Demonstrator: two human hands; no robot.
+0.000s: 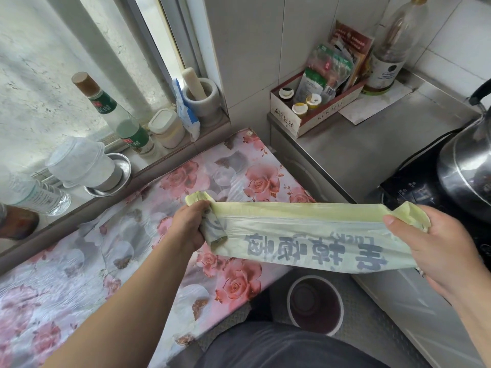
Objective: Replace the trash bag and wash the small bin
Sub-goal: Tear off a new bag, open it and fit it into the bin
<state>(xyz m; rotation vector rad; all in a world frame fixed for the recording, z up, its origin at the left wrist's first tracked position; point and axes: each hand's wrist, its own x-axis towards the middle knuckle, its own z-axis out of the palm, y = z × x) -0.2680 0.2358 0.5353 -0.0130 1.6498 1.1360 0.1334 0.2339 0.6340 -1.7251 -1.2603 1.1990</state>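
Note:
A pale green trash bag with dark printed characters is stretched flat between my hands above the flowered counter. My left hand grips the small roll of bags at the sheet's left end. My right hand pinches the bag's right end, thumb on top. Below the bag, on the floor, stands the small round bin, white outside and dark inside, with no bag in it.
A rose-patterned cloth covers the counter on the left. Bottles, jars and a mortar line the window sill. On the steel counter sit a box of seasonings, a tall bottle and a kettle on an induction hob.

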